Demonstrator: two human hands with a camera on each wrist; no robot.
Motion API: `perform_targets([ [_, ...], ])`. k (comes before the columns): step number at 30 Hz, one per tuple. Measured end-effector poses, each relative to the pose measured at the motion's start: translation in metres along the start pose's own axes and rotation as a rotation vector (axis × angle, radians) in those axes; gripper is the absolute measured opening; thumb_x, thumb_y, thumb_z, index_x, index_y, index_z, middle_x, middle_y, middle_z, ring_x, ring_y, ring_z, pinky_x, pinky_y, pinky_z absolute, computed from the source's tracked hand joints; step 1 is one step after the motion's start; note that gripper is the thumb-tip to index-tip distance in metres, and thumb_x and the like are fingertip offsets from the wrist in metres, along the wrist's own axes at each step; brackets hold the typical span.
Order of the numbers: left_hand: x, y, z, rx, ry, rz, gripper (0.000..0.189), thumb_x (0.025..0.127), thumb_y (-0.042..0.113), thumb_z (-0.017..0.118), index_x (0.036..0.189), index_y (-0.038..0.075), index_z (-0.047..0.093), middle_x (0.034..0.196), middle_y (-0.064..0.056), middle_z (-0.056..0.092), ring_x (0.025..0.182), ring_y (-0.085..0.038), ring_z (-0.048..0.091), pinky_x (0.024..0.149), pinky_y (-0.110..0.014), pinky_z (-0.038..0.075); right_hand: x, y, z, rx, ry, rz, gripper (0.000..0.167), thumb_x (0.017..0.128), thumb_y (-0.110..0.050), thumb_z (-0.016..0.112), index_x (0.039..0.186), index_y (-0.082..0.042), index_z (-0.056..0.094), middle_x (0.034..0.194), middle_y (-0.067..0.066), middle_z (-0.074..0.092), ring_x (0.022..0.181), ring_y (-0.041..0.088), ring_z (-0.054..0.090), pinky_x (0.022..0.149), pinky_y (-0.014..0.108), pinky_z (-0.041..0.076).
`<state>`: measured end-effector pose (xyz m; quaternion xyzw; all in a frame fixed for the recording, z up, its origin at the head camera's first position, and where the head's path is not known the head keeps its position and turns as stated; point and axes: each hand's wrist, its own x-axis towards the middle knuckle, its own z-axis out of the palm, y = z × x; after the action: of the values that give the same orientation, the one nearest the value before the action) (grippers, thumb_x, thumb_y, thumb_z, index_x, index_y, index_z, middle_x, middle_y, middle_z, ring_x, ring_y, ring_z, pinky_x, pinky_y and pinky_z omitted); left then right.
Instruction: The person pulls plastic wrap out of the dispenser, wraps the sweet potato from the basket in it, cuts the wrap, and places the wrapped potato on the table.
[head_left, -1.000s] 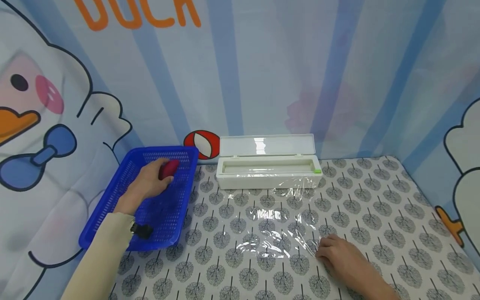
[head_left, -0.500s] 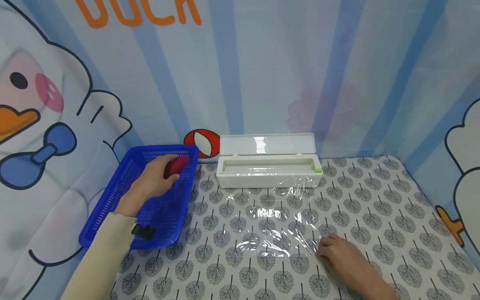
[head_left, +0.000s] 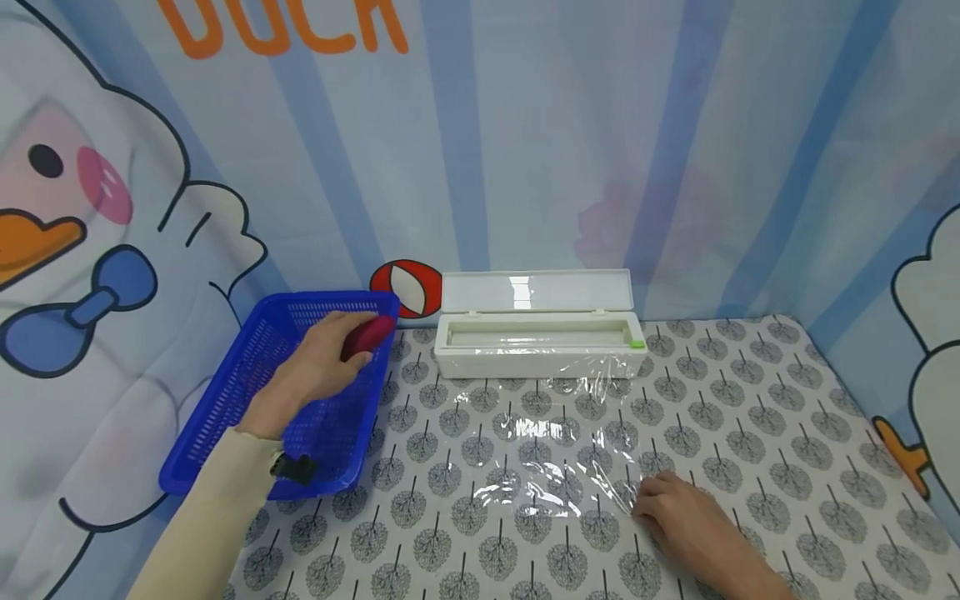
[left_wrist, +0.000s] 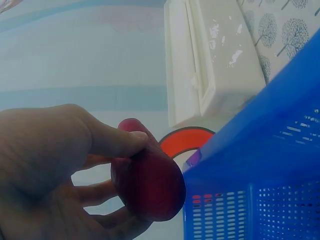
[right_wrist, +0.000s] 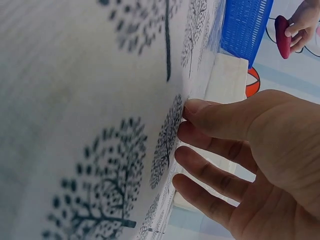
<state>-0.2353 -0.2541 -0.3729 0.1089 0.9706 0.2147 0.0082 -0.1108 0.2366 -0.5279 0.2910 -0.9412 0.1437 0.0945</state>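
My left hand [head_left: 318, 358] holds a dark red sweet potato [head_left: 370, 336], thumb on one side and fingers on the other. It is above the blue basket's far right part; the left wrist view shows the smooth, tapered sweet potato [left_wrist: 150, 185] up close, beside the rim. A sheet of clear cling film [head_left: 536, 458] runs from the white cling film dispenser [head_left: 536, 362] towards me across the cloth. At the film's near right corner, my right hand [head_left: 686, 521] pinches the edge low over the table. In the right wrist view, that hand's thumb and index fingertip [right_wrist: 195, 106] meet.
The blue perforated basket [head_left: 360, 467] stands at the left of the table. The dispenser's lid [head_left: 536, 290] is raised against the printed backdrop, and a small green piece [head_left: 637, 343] sits at its right end. A tree-patterned cloth [head_left: 750, 467] covers the table.
My left hand has moved right and slightly up with the sweet potato, from over the basket's inside to its right rim. My right hand and the cling film have stayed put.
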Motion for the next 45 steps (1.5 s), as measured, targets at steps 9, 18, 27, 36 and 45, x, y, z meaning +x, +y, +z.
perform_targets([
  [9, -0.004, 0.014, 0.002, -0.011, 0.004, 0.037, 0.059, 0.105, 0.010, 0.066, 0.161, 0.007, 0.045, 0.152, -0.026, 0.051, 0.129, -0.046, 0.057, 0.106, -0.064, 0.052, 0.000, -0.001, 0.001, -0.014, -0.004, 0.007, 0.023, 0.079, -0.004, 0.088, 0.079, -0.025, 0.079, 0.087, -0.014, 0.070, 0.085, 0.011, 0.062, 0.075, 0.032, 0.060],
  [18, -0.007, 0.031, 0.004, -0.004, 0.017, 0.106, 0.057, 0.105, 0.008, 0.066, 0.159, 0.007, 0.048, 0.147, -0.024, 0.055, 0.125, -0.043, 0.059, 0.103, -0.061, 0.055, 0.000, -0.002, 0.000, -0.011, -0.008, 0.001, 0.022, 0.078, -0.004, 0.089, 0.079, -0.024, 0.079, 0.088, -0.012, 0.071, 0.085, 0.012, 0.063, 0.075, 0.033, 0.060],
  [27, -0.008, 0.045, 0.009, 0.013, 0.012, 0.173, 0.055, 0.104, 0.004, 0.064, 0.158, 0.007, 0.050, 0.141, -0.022, 0.058, 0.121, -0.039, 0.061, 0.100, -0.056, 0.057, 0.000, 0.000, 0.000, -0.013, 0.021, -0.027, 0.024, 0.076, -0.003, 0.089, 0.078, -0.024, 0.079, 0.087, -0.011, 0.072, 0.084, 0.013, 0.063, 0.075, 0.033, 0.061],
  [36, -0.006, 0.057, 0.017, -0.007, -0.014, 0.216, 0.057, 0.104, 0.002, 0.064, 0.159, 0.010, 0.049, 0.144, -0.022, 0.057, 0.119, -0.039, 0.060, 0.100, -0.057, 0.056, 0.000, 0.000, 0.000, -0.006, 0.002, -0.020, 0.024, 0.076, -0.003, 0.089, 0.078, -0.024, 0.079, 0.085, -0.013, 0.070, 0.083, 0.012, 0.062, 0.076, 0.033, 0.060],
  [45, -0.001, 0.070, 0.026, -0.011, -0.036, 0.255, 0.056, 0.104, 0.003, 0.065, 0.157, 0.009, 0.050, 0.152, -0.023, 0.054, 0.125, -0.041, 0.059, 0.102, -0.058, 0.057, 0.000, -0.001, 0.000, -0.005, -0.005, -0.014, 0.022, 0.078, -0.004, 0.088, 0.078, -0.024, 0.079, 0.086, -0.014, 0.070, 0.083, 0.009, 0.060, 0.073, 0.030, 0.059],
])
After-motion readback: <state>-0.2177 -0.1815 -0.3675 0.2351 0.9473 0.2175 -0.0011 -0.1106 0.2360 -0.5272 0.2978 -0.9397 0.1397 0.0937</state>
